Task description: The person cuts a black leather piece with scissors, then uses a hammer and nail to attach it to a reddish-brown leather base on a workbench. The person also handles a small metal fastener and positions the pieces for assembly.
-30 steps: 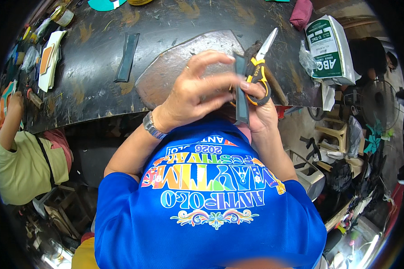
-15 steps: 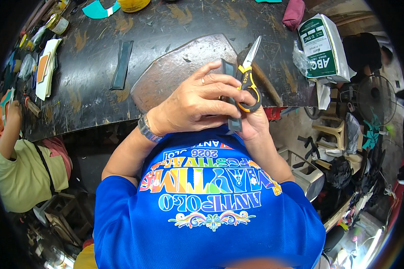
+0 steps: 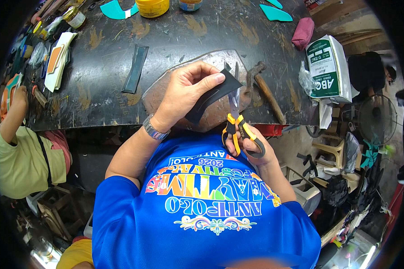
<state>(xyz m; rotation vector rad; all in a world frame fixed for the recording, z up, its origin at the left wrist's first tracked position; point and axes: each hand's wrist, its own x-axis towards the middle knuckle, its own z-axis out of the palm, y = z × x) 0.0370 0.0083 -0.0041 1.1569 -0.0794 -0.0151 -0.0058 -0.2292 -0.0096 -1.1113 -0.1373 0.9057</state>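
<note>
My left hand (image 3: 177,96) pinches a black, leather-like strip (image 3: 211,96) between thumb and fingers, holding it tilted above a worn brown slab (image 3: 164,87) on the table. Lower and to the right, my right hand (image 3: 261,148) grips scissors (image 3: 241,127) with yellow and black handles. Their blades are parted and point away from me at the strip's right end. One blade is partly hidden behind the strip, so I cannot tell whether it is being cut. A similar dark strip (image 3: 136,69) lies flat on the table, left of the slab.
A hammer (image 3: 269,96) rests right of the slab. Beyond it stand a white and green box (image 3: 330,71) and a pink pouch (image 3: 302,33). Teal pieces (image 3: 276,13) and a yellow tub (image 3: 152,8) are at the far side. Another person's arm (image 3: 15,105) is at left.
My right hand has let go of the strip and moved nearer to me, with the scissors now opened at the strip's end. My left hand has turned the strip and holds it alone.
</note>
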